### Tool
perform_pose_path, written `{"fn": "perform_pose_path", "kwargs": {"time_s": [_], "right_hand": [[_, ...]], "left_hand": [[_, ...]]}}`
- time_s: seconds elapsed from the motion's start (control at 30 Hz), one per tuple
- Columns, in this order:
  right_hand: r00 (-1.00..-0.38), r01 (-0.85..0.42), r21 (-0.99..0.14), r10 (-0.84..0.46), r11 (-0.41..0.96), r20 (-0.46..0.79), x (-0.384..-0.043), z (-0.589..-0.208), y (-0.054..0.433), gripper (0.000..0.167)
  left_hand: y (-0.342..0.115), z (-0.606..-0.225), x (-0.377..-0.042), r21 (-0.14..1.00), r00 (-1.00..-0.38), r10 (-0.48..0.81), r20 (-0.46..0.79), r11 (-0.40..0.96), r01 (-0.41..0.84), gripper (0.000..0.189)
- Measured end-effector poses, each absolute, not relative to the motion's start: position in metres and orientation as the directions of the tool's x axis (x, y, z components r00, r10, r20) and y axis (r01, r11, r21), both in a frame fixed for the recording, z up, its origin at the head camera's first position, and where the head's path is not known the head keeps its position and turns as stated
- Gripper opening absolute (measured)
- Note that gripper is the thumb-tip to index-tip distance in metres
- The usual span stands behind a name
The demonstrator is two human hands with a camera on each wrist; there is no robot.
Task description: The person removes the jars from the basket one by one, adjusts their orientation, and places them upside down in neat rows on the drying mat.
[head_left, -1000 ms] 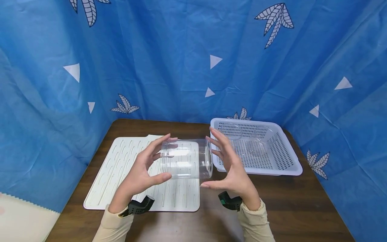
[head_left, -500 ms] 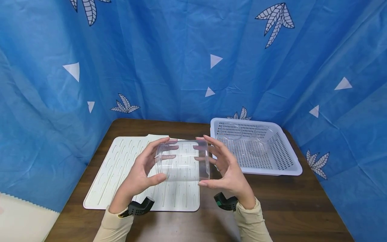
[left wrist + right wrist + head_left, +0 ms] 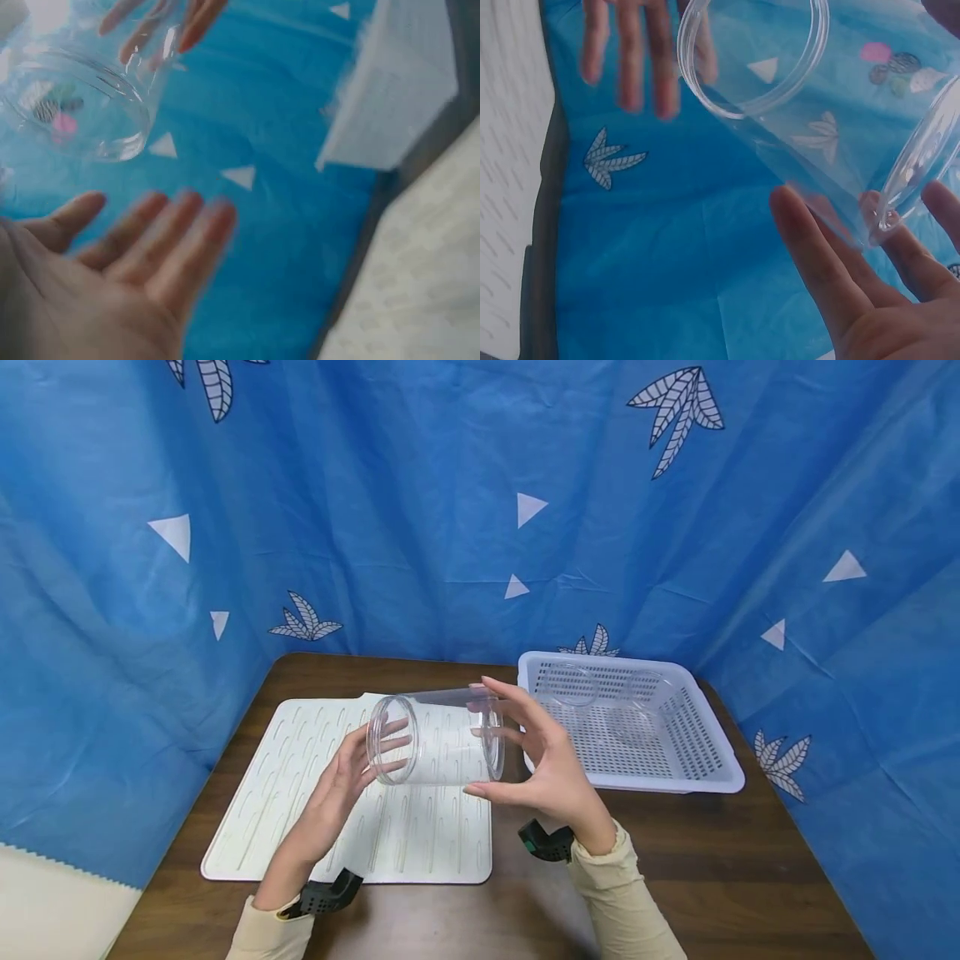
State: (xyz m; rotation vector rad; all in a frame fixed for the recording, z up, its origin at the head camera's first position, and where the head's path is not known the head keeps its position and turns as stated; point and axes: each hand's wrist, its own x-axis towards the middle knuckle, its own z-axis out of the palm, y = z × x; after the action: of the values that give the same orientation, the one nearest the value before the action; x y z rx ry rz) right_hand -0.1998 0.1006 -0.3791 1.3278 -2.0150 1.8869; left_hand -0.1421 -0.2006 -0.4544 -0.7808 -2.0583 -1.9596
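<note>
A clear cylindrical jar (image 3: 450,739) lies sideways in the air above the white mat, its wide rim facing left and its base to the right. My right hand (image 3: 555,768) grips the base end, thumb below and fingers behind the wall; the right wrist view shows those fingers (image 3: 821,266) against the jar. Just left of the rim is my left hand (image 3: 330,797), its fingers extended and seen partly through the glassy wall. In the left wrist view the same left hand (image 3: 112,292) is blurred and apart from the jar (image 3: 142,90).
A white ribbed mat (image 3: 262,835) lies on the left of the dark wooden table (image 3: 712,868). At the back right stands a white perforated basket (image 3: 723,777) with clear round containers (image 3: 637,722) in it. A blue curtain (image 3: 420,527) surrounds the table.
The jar has moved slightly left and tilted, rim turned more toward me. My left hand has let go of the rim end and straightened its fingers. My right hand has taken hold of the base.
</note>
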Motion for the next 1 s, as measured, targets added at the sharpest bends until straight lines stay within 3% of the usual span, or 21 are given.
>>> {"fn": "perform_pose_path", "kwargs": {"time_s": [0.13, 0.23, 0.37, 0.57, 1.0], "right_hand": [[-0.610, -0.690, -0.723, -0.515, -0.028, 0.602, -0.214, -0.375, 0.094, 0.112], [-0.605, -0.728, -0.683, -0.519, 0.055, 0.604, -0.227, -0.373, 0.085, 0.110], [-0.605, -0.745, -0.650, -0.561, 0.149, 0.565, -0.245, -0.373, 0.062, 0.108], [-0.603, -0.763, -0.582, -0.632, 0.281, 0.486, -0.267, -0.377, 0.020, 0.104], [-0.586, -0.762, -0.517, -0.755, 0.390, 0.294, -0.289, -0.381, -0.060, 0.103]], "left_hand": [[-0.208, -0.474, -0.127, 0.846, -0.923, 0.131, 0.361, 0.370, 0.383, 0.043], [-0.211, -0.485, -0.116, 0.689, -0.939, 0.108, 0.327, 0.653, 0.314, 0.040], [-0.218, -0.491, -0.097, 0.490, -0.931, 0.109, 0.347, 0.826, 0.279, 0.042], [-0.232, -0.499, -0.072, 0.383, -0.943, 0.061, 0.327, 0.904, 0.191, 0.050], [-0.248, -0.525, -0.045, 0.394, -0.989, -0.062, 0.131, 0.919, -0.005, 0.063]]}}
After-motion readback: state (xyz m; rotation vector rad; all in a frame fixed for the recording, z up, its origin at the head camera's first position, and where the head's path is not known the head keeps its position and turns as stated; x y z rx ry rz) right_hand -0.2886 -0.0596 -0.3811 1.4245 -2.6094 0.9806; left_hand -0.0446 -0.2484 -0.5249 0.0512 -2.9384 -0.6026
